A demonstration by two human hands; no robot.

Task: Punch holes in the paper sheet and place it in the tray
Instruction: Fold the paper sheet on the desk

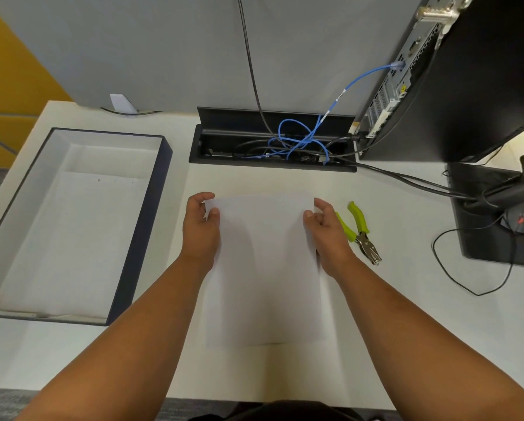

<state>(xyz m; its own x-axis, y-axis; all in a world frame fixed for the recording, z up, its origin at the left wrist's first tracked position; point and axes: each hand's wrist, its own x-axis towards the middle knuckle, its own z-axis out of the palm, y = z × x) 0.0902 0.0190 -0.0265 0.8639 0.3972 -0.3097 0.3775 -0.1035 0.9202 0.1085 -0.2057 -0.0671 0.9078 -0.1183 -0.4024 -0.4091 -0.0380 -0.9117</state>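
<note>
White desk (pixel 391 314) against a grey partition. A plain white paper sheet (pixel 263 268) lies at centre, unmarked and uncreased (no punched holes can be made out in it). The left hand (pixel 200 227) pinches its far left corner between thumb and fingers; the right hand (pixel 326 230) pinches the far right corner likewise. The green-handled hole punch (pixel 359 230) rests on the desk just beside the right hand. At left, a dark-walled tray (pixel 139 238) holds white sheets, the top one showing small holes.
</note>
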